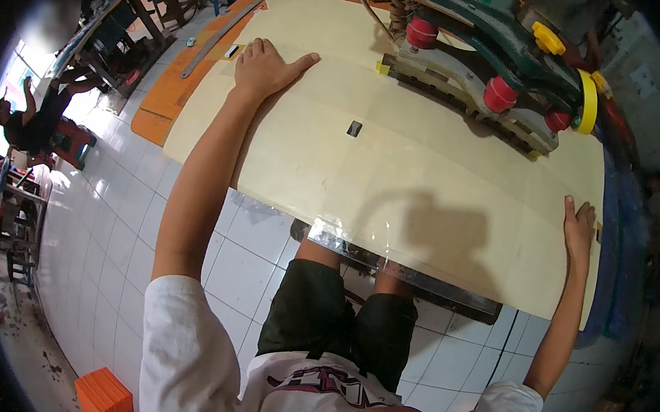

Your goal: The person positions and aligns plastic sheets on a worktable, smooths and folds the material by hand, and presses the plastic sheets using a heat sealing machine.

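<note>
A large cream sheet [295, 158] covers the worktop in front of me, its near edge reaching over my knees. My left hand [263, 70] lies flat near the sheet's upper left part, thumb stretched out to the side. Beside its fingertips is a small dark-and-white piece [231, 50]. At the sheet's right edge, my right hand [579, 223] rests on the surface with its thumb apart from the fingers. A small dark rectangular piece [355, 129] sits mid-sheet. Neither hand grips anything.
Over the sheet's far right stands a machine with a green arm [480, 25], red knobs [500, 94] and a yellow wheel [587, 101]. A metal strip [212, 51] lies on the orange wooden board [154, 109]. A seated person [34, 120] is far left; an orange crate [105, 395] stands below.
</note>
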`<state>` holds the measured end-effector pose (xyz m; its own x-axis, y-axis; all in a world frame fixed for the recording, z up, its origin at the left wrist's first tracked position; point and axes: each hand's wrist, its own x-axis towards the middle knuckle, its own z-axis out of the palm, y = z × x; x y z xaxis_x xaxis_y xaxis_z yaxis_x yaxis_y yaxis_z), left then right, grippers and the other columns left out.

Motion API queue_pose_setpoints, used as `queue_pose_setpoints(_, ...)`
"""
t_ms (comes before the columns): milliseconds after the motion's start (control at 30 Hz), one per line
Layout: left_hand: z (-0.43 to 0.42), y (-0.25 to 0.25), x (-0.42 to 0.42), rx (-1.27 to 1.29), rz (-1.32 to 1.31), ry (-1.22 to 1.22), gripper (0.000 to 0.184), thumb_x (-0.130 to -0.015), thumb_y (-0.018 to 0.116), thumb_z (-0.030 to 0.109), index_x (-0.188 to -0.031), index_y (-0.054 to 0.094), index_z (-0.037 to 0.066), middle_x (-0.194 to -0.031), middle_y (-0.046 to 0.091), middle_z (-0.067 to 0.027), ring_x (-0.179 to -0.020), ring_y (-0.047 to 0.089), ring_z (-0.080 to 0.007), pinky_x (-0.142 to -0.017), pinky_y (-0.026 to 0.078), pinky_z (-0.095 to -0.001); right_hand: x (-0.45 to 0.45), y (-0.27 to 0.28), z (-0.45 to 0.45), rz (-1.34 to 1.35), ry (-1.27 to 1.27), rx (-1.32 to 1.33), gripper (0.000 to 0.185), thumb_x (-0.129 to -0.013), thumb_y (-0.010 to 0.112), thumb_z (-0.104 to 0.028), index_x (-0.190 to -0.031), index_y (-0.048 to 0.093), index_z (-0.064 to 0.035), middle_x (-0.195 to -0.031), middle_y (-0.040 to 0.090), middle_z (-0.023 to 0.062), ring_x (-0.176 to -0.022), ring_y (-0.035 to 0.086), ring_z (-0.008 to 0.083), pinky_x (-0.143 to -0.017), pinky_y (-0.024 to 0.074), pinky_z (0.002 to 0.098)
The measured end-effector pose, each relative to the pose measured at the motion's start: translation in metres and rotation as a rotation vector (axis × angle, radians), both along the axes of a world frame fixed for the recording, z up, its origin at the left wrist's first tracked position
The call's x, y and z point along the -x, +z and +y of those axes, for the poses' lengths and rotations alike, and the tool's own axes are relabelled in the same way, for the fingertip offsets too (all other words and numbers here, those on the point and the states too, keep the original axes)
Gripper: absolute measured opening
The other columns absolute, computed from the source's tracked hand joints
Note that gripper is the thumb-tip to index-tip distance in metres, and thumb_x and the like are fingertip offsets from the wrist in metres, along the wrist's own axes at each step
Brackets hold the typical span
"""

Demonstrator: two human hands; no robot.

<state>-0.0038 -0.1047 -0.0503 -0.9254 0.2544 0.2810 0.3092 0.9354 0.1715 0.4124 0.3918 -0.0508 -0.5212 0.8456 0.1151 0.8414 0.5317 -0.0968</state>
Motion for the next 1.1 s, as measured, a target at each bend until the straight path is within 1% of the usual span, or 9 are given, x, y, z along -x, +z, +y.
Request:
queue_pose_setpoints(100,-0.001,0.000,0.001,-0.016,-0.007,0.013,0.120,-0.068,0.046,0.089,-0.126,0.050,-0.016,-0.132,0.049,-0.0251,-0.130,0.043,-0.0359,-0.108,0.032,-0.0436,-0.001,-0.005,0.005,0.039,0.023,-0.022,0.097,-0.092,0.034,-0.069,-0.145,0.024,0.0113,-0.154,0.016,0.0309,-0.146,0.012,0.0391,-0.118,0.0098,0.0466)
queue_pose_setpoints(300,-0.003,0.005,-0.004,0.007,-0.025,0.029,0.121,-0.068,0.046,0.090,-0.121,0.051,-0.019,-0.131,0.047,-0.0320,-0.128,0.044,-0.0390,-0.106,0.036,-0.0438,0.002,-0.004,0.003,0.006,0.018,-0.019,0.097,-0.092,0.034,-0.069,-0.145,0.026,0.0119,-0.153,0.021,0.0311,-0.145,0.015,0.0393,-0.118,0.0122,0.0461)
queue_pose_setpoints(367,-0.005,-0.002,0.003,0.035,0.093,0.010,0.121,-0.069,0.045,0.090,-0.119,0.052,-0.020,-0.130,0.048,-0.0355,-0.126,0.045,-0.0419,-0.104,0.038,-0.0443,0.000,-0.002,-0.005,0.040,0.029,-0.020,0.097,-0.092,0.034,-0.070,-0.145,0.027,0.0107,-0.153,0.022,0.0299,-0.145,0.017,0.0379,-0.118,0.0132,0.0474)
queue_pose_setpoints(500,0.000,0.010,0.002,0.057,-0.006,0.004,0.119,-0.071,0.044,0.089,-0.116,0.053,-0.021,-0.123,0.053,-0.0362,-0.121,0.050,-0.0440,-0.105,0.037,-0.0451,-0.003,-0.010,0.005,-0.016,-0.001,-0.041,0.100,-0.089,0.032,-0.074,-0.148,0.024,0.0068,-0.156,0.018,0.0259,-0.147,0.012,0.0350,-0.117,0.0093,0.0524)
queue_pose_setpoints(567,0.001,0.000,0.013,0.109,0.029,0.005,0.119,-0.073,0.041,0.089,-0.128,0.047,-0.017,-0.133,0.045,-0.0375,-0.128,0.044,-0.0451,-0.109,0.032,-0.0494,0.006,-0.013,0.005,-0.016,-0.025,-0.043,0.100,-0.089,0.031,-0.074,-0.148,0.023,0.0058,-0.156,0.017,0.0249,-0.147,0.011,0.0345,-0.117,0.0078,0.0537)
queue_pose_setpoints(700,0.002,-0.015,0.035,0.184,-0.121,0.073,0.116,-0.075,0.032,0.089,-0.150,0.025,0.000,-0.155,0.019,-0.0268,-0.143,0.018,-0.0448,-0.116,0.012,-0.0548,0.016,-0.017,-0.004,0.007,-0.014,-0.050,0.101,-0.088,0.030,-0.076,-0.149,0.022,0.0049,-0.156,0.016,0.0250,-0.147,0.011,0.0361,-0.116,0.0072,0.0548)
queue_pose_setpoints(867,0.005,-0.005,0.017,0.146,-0.137,0.086,0.114,-0.076,0.032,0.088,-0.151,0.024,0.002,-0.157,0.017,-0.0236,-0.144,0.014,-0.0451,-0.116,0.011,-0.0550,0.012,-0.007,-0.010,0.014,-0.051,-0.026,0.102,-0.088,0.029,-0.076,-0.149,0.021,0.0050,-0.156,0.015,0.0261,-0.147,0.010,0.0369,-0.116,0.0070,0.0555)
queue_pose_setpoints(967,-0.012,-0.031,0.054,0.180,-0.097,0.006,0.113,-0.076,0.032,0.088,-0.151,0.024,0.004,-0.157,0.017,-0.0230,-0.144,0.015,-0.0450,-0.116,0.011,-0.0552,0.013,-0.006,-0.012,0.020,-0.047,-0.005,0.102,-0.088,0.029,-0.076,-0.149,0.020,0.0051,-0.156,0.015,0.0265,-0.147,0.009,0.0373,-0.116,0.0065,0.0556)
queue_pose_setpoints(1100,-0.014,-0.032,0.056,0.179,-0.086,-0.018,0.112,-0.075,0.033,0.088,-0.151,0.024,0.006,-0.157,0.018,-0.0225,-0.144,0.014,-0.0450,-0.116,0.010,-0.0553,0.011,-0.007,-0.010,0.026,-0.030,-0.007,0.103,-0.087,0.029,-0.077,-0.149,0.020,0.0051,-0.156,0.014,0.0265,-0.147,0.009,0.0371,-0.116,0.0069,0.0561)
